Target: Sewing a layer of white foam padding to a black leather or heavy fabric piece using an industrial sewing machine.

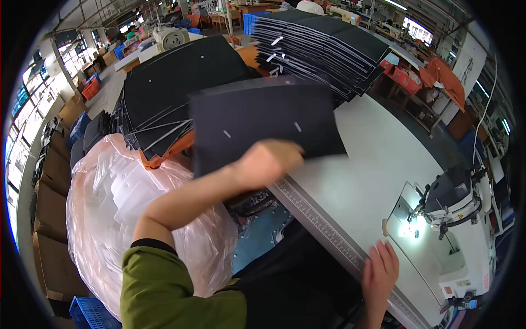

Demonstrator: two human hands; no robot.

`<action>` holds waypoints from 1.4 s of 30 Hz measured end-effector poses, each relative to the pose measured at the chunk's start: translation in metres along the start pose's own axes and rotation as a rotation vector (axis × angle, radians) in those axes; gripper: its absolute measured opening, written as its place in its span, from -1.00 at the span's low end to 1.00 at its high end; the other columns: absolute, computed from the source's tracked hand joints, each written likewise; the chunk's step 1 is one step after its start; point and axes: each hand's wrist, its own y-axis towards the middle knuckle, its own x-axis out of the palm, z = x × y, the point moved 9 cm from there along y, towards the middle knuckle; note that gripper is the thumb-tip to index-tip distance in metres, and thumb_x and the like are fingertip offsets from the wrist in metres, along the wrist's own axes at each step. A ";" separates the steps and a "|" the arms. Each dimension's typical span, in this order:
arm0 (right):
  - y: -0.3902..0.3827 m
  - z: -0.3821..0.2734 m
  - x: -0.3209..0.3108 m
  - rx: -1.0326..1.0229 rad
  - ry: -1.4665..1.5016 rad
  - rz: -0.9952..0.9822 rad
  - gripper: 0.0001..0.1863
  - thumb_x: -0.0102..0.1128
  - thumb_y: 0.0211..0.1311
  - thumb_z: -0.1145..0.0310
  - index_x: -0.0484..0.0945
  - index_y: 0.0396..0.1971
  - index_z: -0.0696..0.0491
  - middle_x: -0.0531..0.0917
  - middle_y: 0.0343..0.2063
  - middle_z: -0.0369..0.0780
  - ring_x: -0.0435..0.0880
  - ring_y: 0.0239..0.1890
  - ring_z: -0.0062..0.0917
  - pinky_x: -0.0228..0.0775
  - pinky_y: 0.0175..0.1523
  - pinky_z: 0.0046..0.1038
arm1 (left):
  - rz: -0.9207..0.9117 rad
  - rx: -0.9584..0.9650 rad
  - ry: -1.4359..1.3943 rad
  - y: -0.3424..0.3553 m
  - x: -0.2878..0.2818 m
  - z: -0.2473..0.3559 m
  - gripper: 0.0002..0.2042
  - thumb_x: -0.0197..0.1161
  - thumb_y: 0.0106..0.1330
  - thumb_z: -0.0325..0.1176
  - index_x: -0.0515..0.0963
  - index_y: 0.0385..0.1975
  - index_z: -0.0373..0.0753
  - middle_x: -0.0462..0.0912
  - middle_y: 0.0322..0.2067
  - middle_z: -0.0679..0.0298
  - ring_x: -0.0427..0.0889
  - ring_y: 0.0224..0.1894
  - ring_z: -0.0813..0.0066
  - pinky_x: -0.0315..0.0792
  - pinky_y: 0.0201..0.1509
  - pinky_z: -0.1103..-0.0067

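Forearm (200,193) slanting inward from a sharply bent elbow, the left arm reaches in from beyond the left side of the white table (386,140). The left hand (272,160) is in front of the lower part of a black panel (263,115); its fingers look curled, though blur keeps me from telling whether they grip it. This panel, bearing two pale marks, is at the white table's far left, its right end overlapping the tabletop in view. At the white table's near edge the right hand (380,271) lies beside the ruler strip (320,222), fingers extended and close together. A sewing machine (452,192) stands at the white table's right.
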 end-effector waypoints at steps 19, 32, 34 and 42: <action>0.079 0.009 0.084 -0.339 -0.116 -0.145 -0.52 0.21 0.26 0.48 0.57 0.22 0.04 0.63 0.22 -0.23 0.62 0.25 -0.26 0.49 0.26 -0.31 | 0.099 -0.321 0.091 -0.177 -0.022 0.063 -0.75 0.28 0.32 -0.36 0.59 -0.06 -0.30 0.64 0.10 0.06 0.59 0.22 0.08 0.49 0.29 0.29; 0.081 0.024 0.102 -0.093 -0.169 -0.250 -0.53 0.13 0.46 0.37 0.50 0.34 0.00 0.53 0.35 -0.21 0.48 0.38 -0.21 0.39 0.36 -0.28 | -0.288 -1.796 0.009 -0.522 -0.108 0.021 -0.66 0.31 0.36 -0.33 0.53 0.07 -0.30 0.68 -0.29 0.15 0.69 -0.32 0.22 0.57 -0.23 0.42; 0.080 0.025 0.101 -0.118 -0.117 -0.225 -0.51 0.19 0.40 0.35 0.51 0.32 -0.01 0.53 0.34 -0.21 0.46 0.40 -0.21 0.37 0.38 -0.24 | -0.115 -1.858 -0.122 -0.512 -0.112 0.019 -0.65 0.35 0.33 -0.37 0.53 0.08 -0.31 0.65 -0.35 0.20 0.67 -0.36 0.34 0.55 -0.28 0.52; 0.068 -0.025 0.074 -0.286 0.024 -0.246 -0.47 0.29 0.27 0.35 0.55 0.27 0.06 0.54 0.33 -0.21 0.46 0.38 -0.22 0.31 0.42 -0.19 | 0.489 -1.673 -0.578 -0.360 -0.135 0.011 -0.62 0.29 0.32 -0.56 0.48 0.14 -0.31 0.58 -0.34 0.24 0.58 -0.49 0.58 0.46 -0.41 0.72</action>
